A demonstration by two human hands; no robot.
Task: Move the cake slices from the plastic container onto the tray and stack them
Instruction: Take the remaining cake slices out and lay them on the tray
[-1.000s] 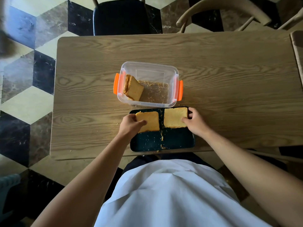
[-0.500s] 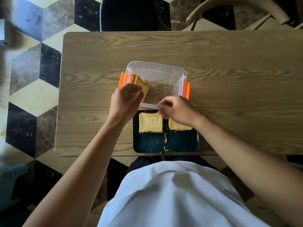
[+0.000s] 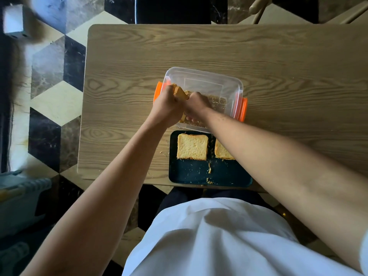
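A clear plastic container (image 3: 223, 82) with orange clips stands mid-table, crumbs on its floor. Both hands reach into its left end. My left hand (image 3: 166, 107) and my right hand (image 3: 196, 105) close around the upright cake slices (image 3: 180, 93) there; only a yellow corner shows between them. A dark tray (image 3: 191, 174) lies at the table's near edge. One cake slice (image 3: 192, 146) lies flat on its far left. A second slice (image 3: 222, 151) lies beside it, half hidden under my right forearm.
The wooden table (image 3: 288, 60) extends far to the right and back. Crumbs lie on the tray and beside it. A dark chair (image 3: 173, 9) stands behind the table, a wooden chair (image 3: 260, 8) at the back right. The tiled floor lies left.
Both hands have left the slices on the tray and gone forward into the container, where they now close on the slices at its left end.
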